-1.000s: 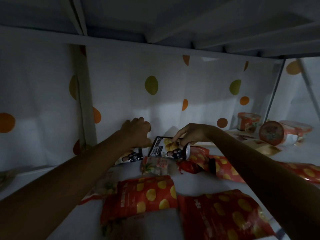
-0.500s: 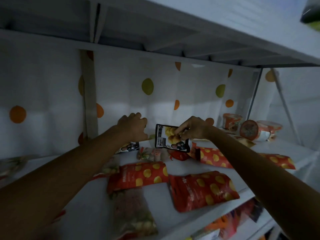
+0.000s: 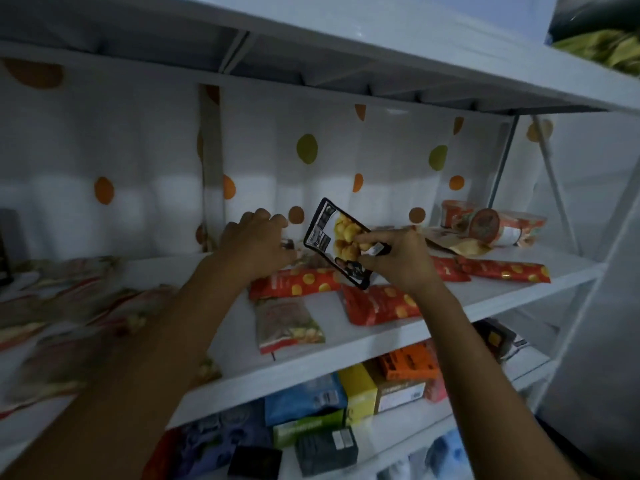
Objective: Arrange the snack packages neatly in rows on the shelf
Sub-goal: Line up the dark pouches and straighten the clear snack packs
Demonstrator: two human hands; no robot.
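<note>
White shelf (image 3: 349, 346), dim: four red dotted packs (image 3: 379, 304) lying mid-shelf, right hand (image 3: 398, 263) pinching one tilted black packet (image 3: 341, 245), left hand (image 3: 254, 244) curled near the rear edge, grip unclear.

Dim white shelving unit (image 3: 346, 358), its back a white sheet (image 3: 149, 140) with orange and green dots.

The white shelf (image 3: 381, 344) looks matt and smooth. Above it, the black pouch (image 3: 332, 237) is glossy plastic film. Behind it hangs a creased, dotted sheet (image 3: 311, 188). Below it sit matt cardboard boxes (image 3: 356, 389).
</note>
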